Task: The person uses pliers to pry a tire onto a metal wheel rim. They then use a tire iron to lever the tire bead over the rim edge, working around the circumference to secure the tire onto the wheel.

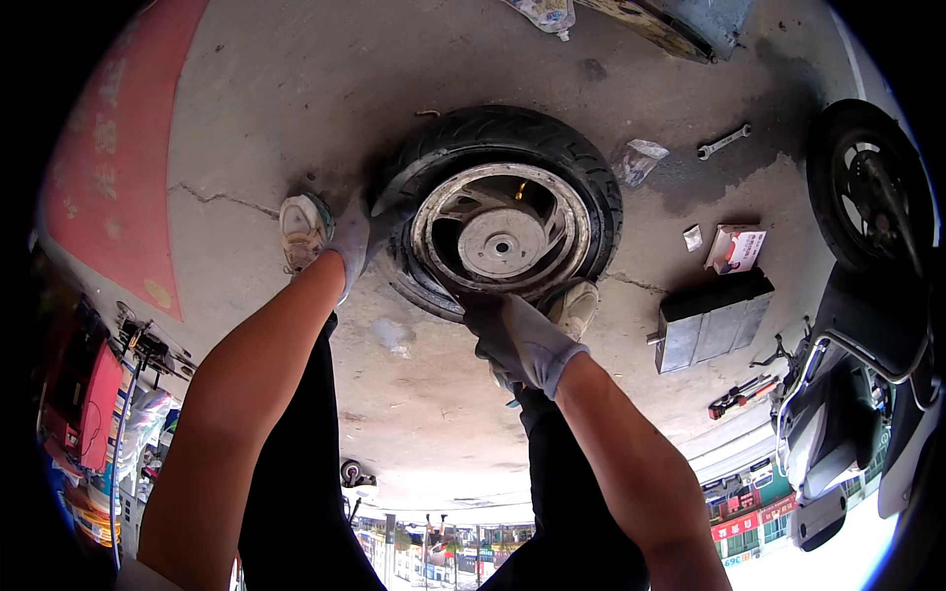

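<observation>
A black motorcycle tyre (599,177) lies flat on the floor between my feet, around a worn metal wheel rim (576,231) with a round hub. The tyre's near left side sits askew against the rim. My left hand (365,234), in a grey glove, is at the tyre's left edge; its fingers are blurred and I cannot make out their grip. My right hand (517,335), gloved likewise, is closed at the near edge of the rim, with its knuckles toward me. Whatever lies inside that fist is hidden.
An open-end wrench (724,143) and crumpled clear plastic (641,161) lie right of the tyre. Beyond them are a small box (735,248), a grey metal case (714,325) and a red-handled tool (741,396). Another wheel (838,192) and a scooter stand far right; a red mat (118,167) lies left.
</observation>
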The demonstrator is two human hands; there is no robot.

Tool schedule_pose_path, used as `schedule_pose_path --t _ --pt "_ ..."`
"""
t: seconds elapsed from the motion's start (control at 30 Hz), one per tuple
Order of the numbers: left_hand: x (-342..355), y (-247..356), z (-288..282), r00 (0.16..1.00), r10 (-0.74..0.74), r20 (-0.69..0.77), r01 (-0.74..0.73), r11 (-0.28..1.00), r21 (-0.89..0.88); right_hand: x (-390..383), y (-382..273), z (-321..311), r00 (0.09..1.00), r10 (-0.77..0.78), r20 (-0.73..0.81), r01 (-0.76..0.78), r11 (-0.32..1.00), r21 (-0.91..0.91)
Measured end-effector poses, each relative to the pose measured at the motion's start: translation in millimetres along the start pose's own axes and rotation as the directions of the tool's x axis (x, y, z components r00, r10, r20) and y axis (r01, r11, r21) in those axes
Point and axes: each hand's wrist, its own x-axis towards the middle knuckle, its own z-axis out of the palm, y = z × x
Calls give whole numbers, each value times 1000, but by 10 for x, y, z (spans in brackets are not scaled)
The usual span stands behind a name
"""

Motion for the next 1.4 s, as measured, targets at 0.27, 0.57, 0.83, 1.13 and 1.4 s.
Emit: schedule_pose_path --t 0.27,0.57,0.83,1.13,1.4 --pt "301 -372 -128 995 -73 -64 55 967 -247 -14 -225 1577 890 106 -444 -75 993 86" --pt "330 -691 -336 995 52 -91 -45 997 69 664 -353 2838 773 383 -505 -97 859 502" --pt "394 -571 -143 997 75 2 -74 971 228 1833 354 3206 778 504 -376 -30 627 779" --pt "349 -319 -279 1000 -13 -1 10 733 680 1385 1086 2907 758 40 -651 -119 990 -77" --pt "424 -501 -306 999 -45 -8 37 693 720 1409 1188 2635 792 30 -610 -130 984 -120"
